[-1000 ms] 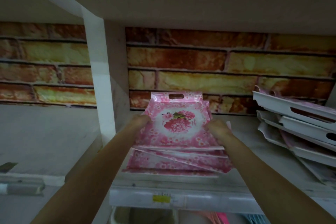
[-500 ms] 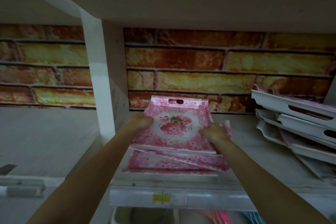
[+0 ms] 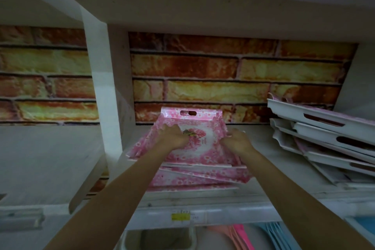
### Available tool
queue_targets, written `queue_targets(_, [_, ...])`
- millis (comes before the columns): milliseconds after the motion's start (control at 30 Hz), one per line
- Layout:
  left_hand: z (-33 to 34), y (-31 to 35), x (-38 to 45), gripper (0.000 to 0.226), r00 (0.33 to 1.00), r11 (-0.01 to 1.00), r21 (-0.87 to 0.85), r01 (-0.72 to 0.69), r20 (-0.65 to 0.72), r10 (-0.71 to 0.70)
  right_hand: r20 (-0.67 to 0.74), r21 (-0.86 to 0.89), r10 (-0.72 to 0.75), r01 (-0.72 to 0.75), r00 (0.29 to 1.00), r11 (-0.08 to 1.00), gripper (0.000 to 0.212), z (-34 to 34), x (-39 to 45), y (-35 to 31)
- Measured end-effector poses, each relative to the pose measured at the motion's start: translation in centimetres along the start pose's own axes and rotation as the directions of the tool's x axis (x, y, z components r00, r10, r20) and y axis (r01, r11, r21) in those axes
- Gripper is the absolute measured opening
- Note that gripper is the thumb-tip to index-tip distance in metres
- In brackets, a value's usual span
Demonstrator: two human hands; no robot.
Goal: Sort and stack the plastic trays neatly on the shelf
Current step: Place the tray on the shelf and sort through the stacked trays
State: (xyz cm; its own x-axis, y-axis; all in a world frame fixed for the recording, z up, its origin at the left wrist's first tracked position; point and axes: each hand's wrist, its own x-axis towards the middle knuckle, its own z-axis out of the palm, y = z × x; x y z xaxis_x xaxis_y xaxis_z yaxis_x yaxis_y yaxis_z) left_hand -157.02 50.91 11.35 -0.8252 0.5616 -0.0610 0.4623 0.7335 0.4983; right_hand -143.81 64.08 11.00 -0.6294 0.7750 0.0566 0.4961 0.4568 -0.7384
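Mid-frame, we have lowered the top pink tray (image 3: pixel 205 148) further onto the pink stack (image 3: pixel 203 176) on the shelf (image 3: pixel 284 189). Our left hand (image 3: pixel 172 138) has slid onto its face; our right hand (image 3: pixel 238 142) grips its right edge. Squaring up remains.

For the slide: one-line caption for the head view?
Both hands, left hand and right hand, settle the top pink floral tray onto its shelf stack.

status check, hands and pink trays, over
Left hand and right hand both on top pink tray. Pink stack beneath uneven. White trays heaped askew at right, apart.
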Motion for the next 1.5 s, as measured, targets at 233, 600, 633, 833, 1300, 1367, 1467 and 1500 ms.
queue_targets(233, [1.8,6.7,-0.7,0.047,0.973,0.918,-0.332,-0.216,0.009,0.232,-0.168,-0.023,-0.120,0.117,0.978,0.993,0.010,-5.4,-4.0,-0.8])
queue_targets(600, [3.7,22.4,-5.2,0.023,0.867,0.722,-0.504,-0.474,-0.128,0.481,-0.322,-0.158,-0.204,0.160,0.925,0.974,0.031,-19.2,-5.8,3.3])
queue_targets(633, [3.9,23.9,-5.4,0.019,0.857,0.708,-0.503,-0.496,-0.152,0.492,-0.331,-0.178,-0.209,0.157,0.920,0.972,0.028,-20.7,-6.1,3.8])
queue_targets(833, [6.6,31.8,-6.2,0.018,0.776,0.735,-0.304,-0.606,-0.026,0.630,-0.300,-0.164,-0.146,0.100,0.943,0.981,0.020,-28.2,-5.6,8.0])
queue_targets(1300, [11.2,40.9,-4.6,0.041,0.763,0.731,0.276,-0.623,0.421,0.491,0.007,-0.387,0.004,-0.001,1.000,0.922,0.032,-37.0,-0.3,17.2])
queue_targets(1367, [11.3,41.3,-4.5,0.042,0.779,0.758,0.265,-0.596,0.419,0.466,0.125,-0.442,0.011,0.046,0.992,0.896,0.033,-36.9,0.3,17.9])
queue_targets(1467, [11.4,41.5,-4.3,0.029,0.813,0.820,0.203,-0.536,0.386,0.436,0.207,-0.510,-0.024,0.128,0.978,0.851,0.027,-36.2,1.5,18.2])
queue_targets(1500, [11.3,41.5,-4.2,0.024,0.830,0.854,0.160,-0.495,0.377,0.410,0.216,-0.517,-0.044,0.152,0.975,0.842,0.020,-36.1,1.9,18.1])
